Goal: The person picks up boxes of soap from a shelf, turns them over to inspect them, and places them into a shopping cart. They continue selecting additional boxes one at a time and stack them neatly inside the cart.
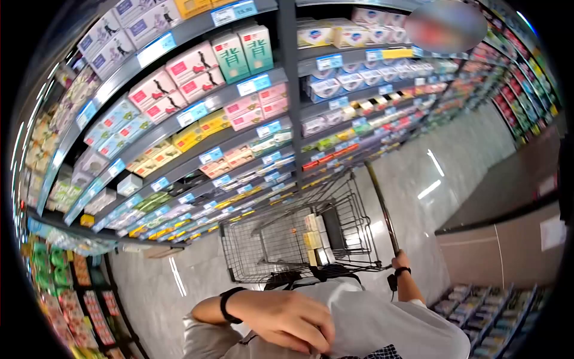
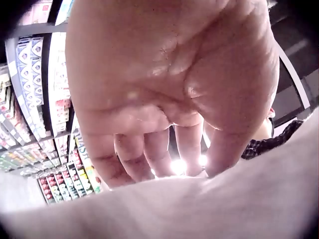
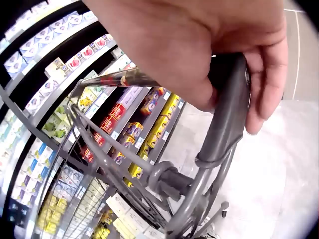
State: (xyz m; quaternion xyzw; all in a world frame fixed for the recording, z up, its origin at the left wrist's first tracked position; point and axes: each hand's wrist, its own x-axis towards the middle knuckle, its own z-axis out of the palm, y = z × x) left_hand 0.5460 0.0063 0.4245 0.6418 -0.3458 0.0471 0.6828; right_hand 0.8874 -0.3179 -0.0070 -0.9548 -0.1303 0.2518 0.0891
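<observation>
My right hand grips the end of the shopping cart's dark handle. In the right wrist view, fingers and thumb wrap round the black corner grip. My left hand lies across the chest, over a light grey shirt. The left wrist view shows its palm with loosely bent fingers reaching down to the pale cloth; their tips are hidden behind it. The black wire cart stands in front of the body, with several white and yellow boxes near its handle end.
Tall shelves of boxed goods run along the front and left, close to the cart. Grey shiny floor stretches to the right. A brown tiled block and a low rack of packets stand at the right. More goods fill shelves at left.
</observation>
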